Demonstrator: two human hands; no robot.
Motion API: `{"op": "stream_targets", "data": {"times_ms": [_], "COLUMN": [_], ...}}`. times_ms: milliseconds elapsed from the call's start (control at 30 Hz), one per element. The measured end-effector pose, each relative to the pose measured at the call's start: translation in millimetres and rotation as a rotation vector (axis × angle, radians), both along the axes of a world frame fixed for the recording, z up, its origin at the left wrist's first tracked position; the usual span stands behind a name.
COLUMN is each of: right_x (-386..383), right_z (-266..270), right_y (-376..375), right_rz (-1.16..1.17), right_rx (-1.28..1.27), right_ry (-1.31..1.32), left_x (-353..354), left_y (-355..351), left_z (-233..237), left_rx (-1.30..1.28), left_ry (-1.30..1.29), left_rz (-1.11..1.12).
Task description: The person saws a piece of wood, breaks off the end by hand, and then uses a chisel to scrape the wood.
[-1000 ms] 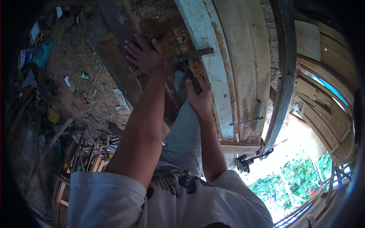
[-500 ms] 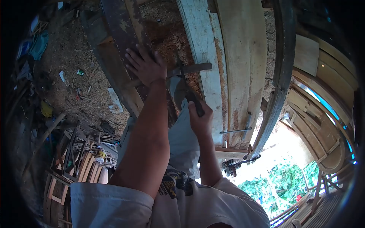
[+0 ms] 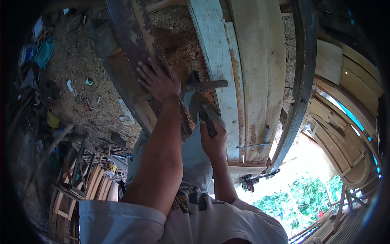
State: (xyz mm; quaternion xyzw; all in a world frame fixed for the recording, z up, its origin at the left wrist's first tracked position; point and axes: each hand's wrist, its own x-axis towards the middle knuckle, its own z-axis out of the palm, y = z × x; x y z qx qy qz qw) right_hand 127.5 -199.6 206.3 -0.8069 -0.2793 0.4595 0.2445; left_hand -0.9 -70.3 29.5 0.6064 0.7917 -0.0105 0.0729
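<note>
My left hand (image 3: 162, 84) lies palm down with fingers spread on a dark brown plank (image 3: 132, 38), over a narrow wooden strip (image 3: 209, 85). The strip runs crosswise, and its right end rests on a plank with worn pale-blue paint (image 3: 215, 49). My right hand (image 3: 214, 140) is wrapped round the dark handle of a handsaw (image 3: 208, 123). Its blade is seen nearly edge-on and blurred; it points away from me and crosses the strip just right of my left hand. Whether the teeth are inside the wood is hard to make out.
Wide bare boards (image 3: 256, 61) lie to the right, with a thin metal rod (image 3: 252, 144) across their near end. A dark beam (image 3: 298, 81) runs beyond them. Shavings and scraps cover the floor (image 3: 87, 61) at left. Stacked wood pieces (image 3: 95, 179) stand lower left.
My right hand and the handsaw have moved a little toward my body. My left hand and the strip sit slightly lower in view, and the whole view has shifted slightly.
</note>
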Motion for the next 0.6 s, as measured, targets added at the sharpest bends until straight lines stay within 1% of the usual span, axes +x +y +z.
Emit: {"op": "stream_targets", "data": {"times_ms": [100,167,200,267,300,367,400,467,600], "right_x": [-8.5,-17.2,-16.9,-15.2,-14.8,-13.2,-15.1,-19.2,-10.5], "right_z": [-5.1,-23.9,-21.0,2.1,9.4,20.5,17.1,2.1,6.9], "right_y": [6.6,1.4,3.1,-6.0,-12.3,-23.1,-22.2,-14.2,-15.7], "right_rz": [-0.069,-0.058,-0.061,-0.092,-0.096,-0.093,-0.094,-0.087,-0.081], "right_rx": [-0.054,0.052,0.061,-0.019,-0.019,-0.130,-0.132,-0.053,-0.035], "right_ry": [0.002,-0.055,-0.052,-0.026,-0.027,-0.007,-0.009,-0.003,-0.008], "left_x": [-0.4,1.5,2.0,0.9,0.8,0.2,0.3,0.8,0.0], "left_y": [-2.8,-0.8,3.0,-1.2,-1.2,-3.1,-4.7,-3.5,-6.8], "left_z": [1.4,2.9,1.9,2.4,1.7,1.0,1.4,1.9,2.5], "left_rx": [-0.019,-0.006,0.003,-0.007,-0.007,0.011,0.009,0.026,0.013], "left_ry": [0.013,0.004,0.006,-0.001,-0.002,-0.006,-0.008,-0.016,-0.009], "left_rz": [0.010,0.012,0.009,0.017,0.013,0.008,0.007,0.005,0.000]}}
